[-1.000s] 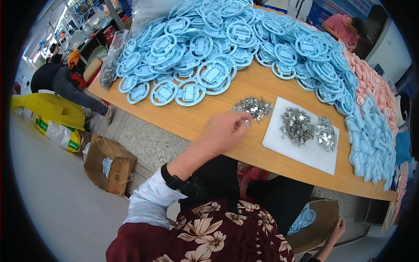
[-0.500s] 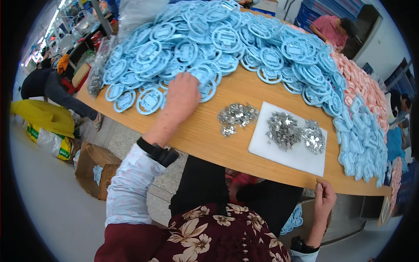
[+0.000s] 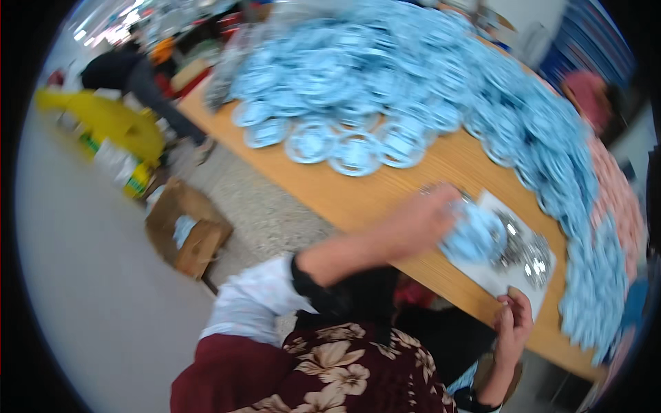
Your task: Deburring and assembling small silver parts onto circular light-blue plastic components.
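Observation:
My left hand [image 3: 420, 221], smeared by motion, is closed on a light-blue round plastic piece [image 3: 476, 235] with an open ring rim. It holds this piece over the white foam sheet [image 3: 486, 277], partly hiding the sheet and the metal bits on it. Heaps of small shiny metal pieces [image 3: 537, 263] lie on the sheet. Beside the sheet's front edge is my right hand [image 3: 515, 322], thumb and fingers pinched together; anything between them is too small to make out.
A big pile of blue round pieces [image 3: 344, 76] covers the far part of the wooden table [image 3: 303, 180]. Narrower blue pieces [image 3: 595, 296] and pink ones [image 3: 615, 189] lie at the right. A cardboard box [image 3: 189, 227] stands on the floor at left. Other people are in the background.
My left hand has moved right and nearer from the pile's edge, carrying a blue round piece to the foam sheet. My right hand stays pinched by the sheet. The whole view has shifted.

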The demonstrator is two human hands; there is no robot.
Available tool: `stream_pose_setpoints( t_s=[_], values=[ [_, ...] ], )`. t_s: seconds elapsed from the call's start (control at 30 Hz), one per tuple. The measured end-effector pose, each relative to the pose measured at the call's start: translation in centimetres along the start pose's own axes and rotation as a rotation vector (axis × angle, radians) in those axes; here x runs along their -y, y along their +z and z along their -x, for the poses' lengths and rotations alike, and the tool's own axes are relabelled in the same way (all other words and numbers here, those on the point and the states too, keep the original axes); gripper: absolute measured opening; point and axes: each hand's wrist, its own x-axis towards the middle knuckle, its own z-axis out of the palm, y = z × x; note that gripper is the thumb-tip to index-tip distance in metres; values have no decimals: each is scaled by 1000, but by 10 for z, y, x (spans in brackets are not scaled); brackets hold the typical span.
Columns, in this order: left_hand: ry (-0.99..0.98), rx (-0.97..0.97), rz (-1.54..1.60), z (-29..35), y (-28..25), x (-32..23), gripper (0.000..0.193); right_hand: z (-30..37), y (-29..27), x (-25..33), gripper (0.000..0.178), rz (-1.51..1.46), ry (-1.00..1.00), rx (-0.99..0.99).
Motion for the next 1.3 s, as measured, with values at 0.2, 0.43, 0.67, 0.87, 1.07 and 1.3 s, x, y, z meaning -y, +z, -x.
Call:
stream_pose_setpoints(
  t_s=[0.2,0.43,0.67,0.87,1.07,1.3],
  values=[
    [-196,227,481,52,50,-5,27,-19,11,-8,31,-243,79,189],
    [-83,141,277,35,82,2,24,-13,23,0,15,-174,272,23],
    [-225,390,448,19,83,-7,23,-12,18,4,20,-117,309,215],
    [-390,325,605,9,105,3,24,-28,-36,-14,19,296,117,-216],
    [-400,272,614,8,115,17,23,-62,-58,-22,17,713,-74,-282],
    [-385,273,530,8,113,16,23,-90,-53,-29,17,955,-200,-102]
  ],
)
